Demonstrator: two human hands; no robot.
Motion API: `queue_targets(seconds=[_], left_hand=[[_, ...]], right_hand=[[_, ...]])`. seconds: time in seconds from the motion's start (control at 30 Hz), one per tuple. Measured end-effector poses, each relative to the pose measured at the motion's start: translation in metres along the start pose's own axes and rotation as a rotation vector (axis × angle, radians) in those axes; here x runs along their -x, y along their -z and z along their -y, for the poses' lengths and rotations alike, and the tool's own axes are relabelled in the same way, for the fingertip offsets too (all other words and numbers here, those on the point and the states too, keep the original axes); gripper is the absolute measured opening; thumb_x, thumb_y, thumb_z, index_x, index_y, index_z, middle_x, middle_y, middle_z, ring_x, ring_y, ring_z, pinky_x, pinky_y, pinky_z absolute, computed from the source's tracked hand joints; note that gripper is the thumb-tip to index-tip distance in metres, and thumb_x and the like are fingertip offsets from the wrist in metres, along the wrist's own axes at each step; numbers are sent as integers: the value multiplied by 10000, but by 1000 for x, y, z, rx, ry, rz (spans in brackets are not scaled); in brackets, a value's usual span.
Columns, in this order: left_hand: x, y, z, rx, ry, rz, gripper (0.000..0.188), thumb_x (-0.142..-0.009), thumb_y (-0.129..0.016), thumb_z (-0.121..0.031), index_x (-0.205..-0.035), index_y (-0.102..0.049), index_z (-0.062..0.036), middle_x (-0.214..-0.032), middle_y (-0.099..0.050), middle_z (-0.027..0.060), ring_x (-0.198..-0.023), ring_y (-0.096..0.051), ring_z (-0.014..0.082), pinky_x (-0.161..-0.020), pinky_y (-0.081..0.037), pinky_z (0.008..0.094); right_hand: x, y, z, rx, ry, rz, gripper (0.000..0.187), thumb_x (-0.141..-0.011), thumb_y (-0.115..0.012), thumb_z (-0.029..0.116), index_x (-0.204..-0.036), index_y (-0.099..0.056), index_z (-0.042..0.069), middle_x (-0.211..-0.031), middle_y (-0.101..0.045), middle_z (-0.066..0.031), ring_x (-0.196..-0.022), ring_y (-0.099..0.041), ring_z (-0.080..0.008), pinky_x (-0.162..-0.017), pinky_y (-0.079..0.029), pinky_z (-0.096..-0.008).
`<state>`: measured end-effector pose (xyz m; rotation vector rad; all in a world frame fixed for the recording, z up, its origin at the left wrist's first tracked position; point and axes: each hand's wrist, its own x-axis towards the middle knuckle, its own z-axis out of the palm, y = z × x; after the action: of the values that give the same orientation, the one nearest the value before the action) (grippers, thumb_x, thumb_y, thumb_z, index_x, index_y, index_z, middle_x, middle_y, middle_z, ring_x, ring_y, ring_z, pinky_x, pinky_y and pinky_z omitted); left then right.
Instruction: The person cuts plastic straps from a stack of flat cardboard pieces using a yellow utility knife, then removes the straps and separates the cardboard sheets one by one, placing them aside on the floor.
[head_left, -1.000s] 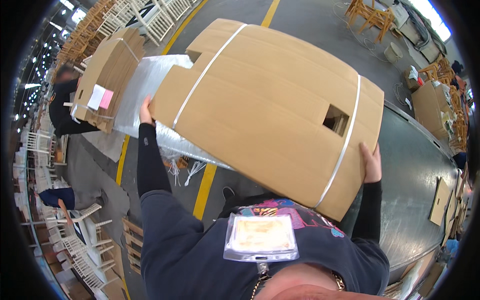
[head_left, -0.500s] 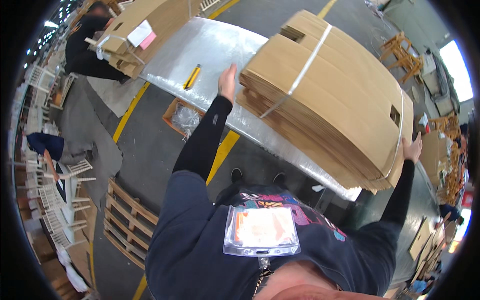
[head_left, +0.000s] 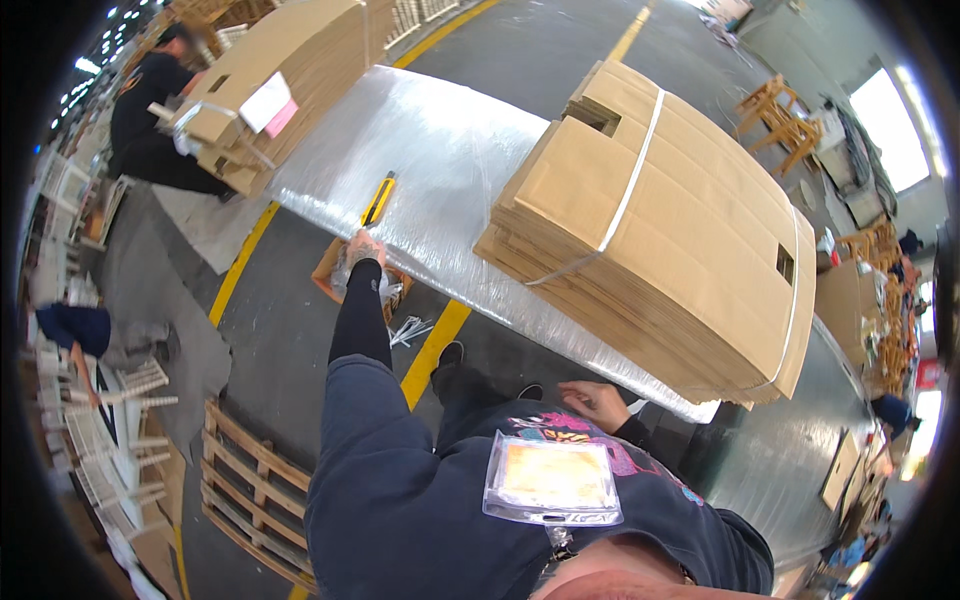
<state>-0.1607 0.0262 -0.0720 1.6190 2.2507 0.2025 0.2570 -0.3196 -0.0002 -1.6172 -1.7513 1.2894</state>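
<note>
Logging remotely: my left hand, finger closure unclear, is by the yellow cutter, handily near the table's near edge; right hand half-open, empty; cardboard stack at the right end, 2 straps presumably keeping it square.

No wording can be read. A white label and a pink label are seen on the end of the upper-left cardboard stack; any print is too small to be made out. A card in a clear badge holder is worn on the chest, its face washed out by glare. A multicoloured print is carried by the dark shirt; whether lettering is included cannot be told.
</note>
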Motion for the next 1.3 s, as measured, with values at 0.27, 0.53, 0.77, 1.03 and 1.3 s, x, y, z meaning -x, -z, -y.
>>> queue_targets(seconds=[0.27,0.53,0.77,1.03,1.3], left_hand=[[-81,-22,-25,-85,-79,5,351,-918,-609,-305,-1027,-631,28,-1155,-649,218,-1055,-648,367,-844,-537,515],[57,15,-50,894,-217,238,302,-968,-659,-269,-1021,-645,29,-809,-653,77,-693,-597,130,-653,-488,266],[256,83,-132,611,-1233,166,416,-751,-808,-117,-1113,-622,-32,-755,-622,88,-654,-637,244,-616,-509,364],[228,89,-261,802,-1122,849,167,-897,-706,-153,-993,-736,-20,-765,-712,44,-671,-648,88,-616,-511,261],[143,82,-444,175,-736,267,204,-865,-649,-195,-846,-718,-4,-718,-715,119,-595,-705,204,-542,-571,322]], right_hand=[[-42,3,41,96,-165,-438,255,-905,-662,153,-1135,-695,49,-951,-743,-125,-840,-733,-270,-763,-584,-366],[-106,-32,142,-526,11,-560,381,-987,-618,169,-1336,-564,26,-1105,-723,-128,-1022,-699,-199,-887,-554,-340],[-96,-18,169,-681,286,-626,420,-1031,-523,109,-1415,-388,2,-1320,-585,-180,-1218,-588,-229,-1020,-489,-355],[51,7,88,-1108,59,-863,383,-1075,-451,218,-1441,-398,117,-1004,-608,-65,-873,-646,-168,-728,-557,-315],[103,-42,77,-1139,-56,-928,530,-978,-473,4,-1474,-291,44,-1000,-594,-95,-781,-618,-155,-663,-535,-309]])
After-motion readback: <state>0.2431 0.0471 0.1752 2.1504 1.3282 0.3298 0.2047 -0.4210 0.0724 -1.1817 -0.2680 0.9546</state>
